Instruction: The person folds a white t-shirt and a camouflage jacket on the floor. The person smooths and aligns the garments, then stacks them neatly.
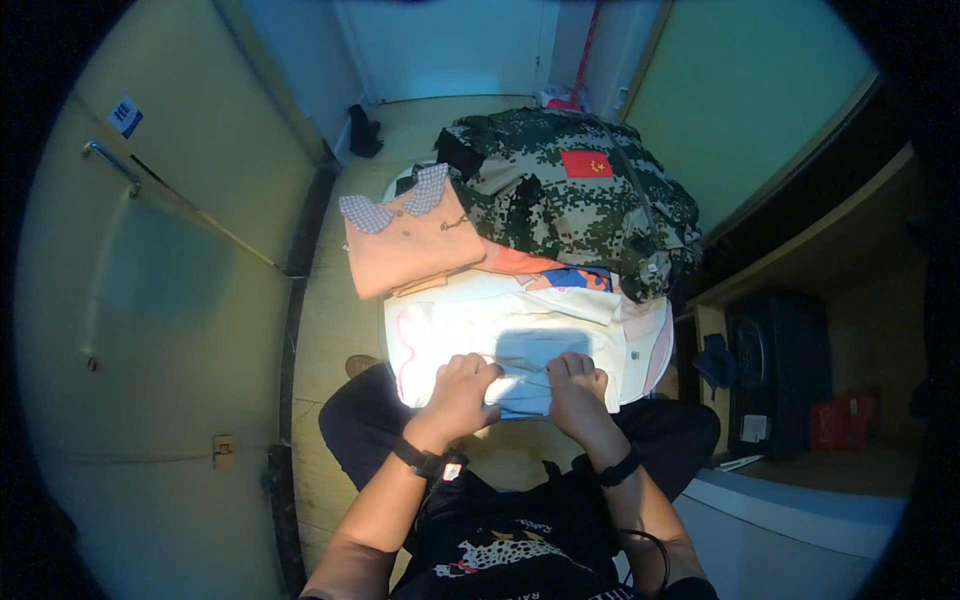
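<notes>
A white garment [450, 330] lies spread over a round white table [660, 360] in front of my knees. My left hand [461, 394] grips its near part, fingers curled into the cloth. To the right, my right hand [581, 394] pinches the same cloth, knuckles up. Between the hands the fabric is wrinkled and looks bluish, perhaps from shadow. Beyond it on the left rests a folded orange polo shirt [412, 240] with a checkered collar. A camouflage jacket [540, 217] bearing a red flag patch is heaped at the far side, with an orange and blue printed cloth [574, 277] just before it.
A door with a metal handle [112, 169] stands at left. On the right, an open wooden cabinet [750, 281] holds a black safe-like box [780, 367] and a red item [840, 424]. A dark object [365, 131] lies on the floor near the far white door [450, 52].
</notes>
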`<state>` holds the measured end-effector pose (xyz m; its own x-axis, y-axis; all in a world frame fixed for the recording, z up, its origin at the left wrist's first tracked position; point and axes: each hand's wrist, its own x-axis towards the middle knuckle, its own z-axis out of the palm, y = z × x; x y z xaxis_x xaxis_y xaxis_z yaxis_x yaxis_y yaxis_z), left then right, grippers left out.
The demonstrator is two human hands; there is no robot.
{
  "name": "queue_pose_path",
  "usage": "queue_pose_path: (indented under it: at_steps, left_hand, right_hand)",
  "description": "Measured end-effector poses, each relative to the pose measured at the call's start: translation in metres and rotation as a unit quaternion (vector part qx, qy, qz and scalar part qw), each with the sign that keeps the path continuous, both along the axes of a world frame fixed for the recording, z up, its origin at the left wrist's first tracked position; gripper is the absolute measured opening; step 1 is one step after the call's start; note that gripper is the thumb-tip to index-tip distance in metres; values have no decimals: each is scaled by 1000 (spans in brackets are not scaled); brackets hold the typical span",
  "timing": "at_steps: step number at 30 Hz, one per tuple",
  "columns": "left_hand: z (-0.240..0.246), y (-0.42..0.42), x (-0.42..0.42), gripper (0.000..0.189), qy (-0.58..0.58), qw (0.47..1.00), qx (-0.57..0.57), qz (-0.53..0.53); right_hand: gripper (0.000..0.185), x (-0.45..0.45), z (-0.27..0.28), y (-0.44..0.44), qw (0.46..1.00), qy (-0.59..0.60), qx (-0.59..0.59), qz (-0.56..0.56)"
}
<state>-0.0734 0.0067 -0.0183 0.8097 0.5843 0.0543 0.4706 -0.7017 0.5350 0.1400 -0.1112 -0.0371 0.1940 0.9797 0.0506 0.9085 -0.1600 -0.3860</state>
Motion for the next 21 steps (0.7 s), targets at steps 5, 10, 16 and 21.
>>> queue_pose_path:
  at_steps: [5,10,16,21]
  left_hand:
    - [12,-2,-1,44,4,999,-32,2]
    - [18,19,19,28,-46,992,-106,55]
    - [1,52,86,24,-256,966,12,34]
    - [-16,53,136,26,-159,982,63,85]
  right_hand:
    - [33,5,-6,-6,997,-5,71,16]
    - [34,51,0,8,980,113,153,-64]
    - [32,81,11,42,957,98,73,-264]
    - [28,83,-4,58,949,88,155,-260]
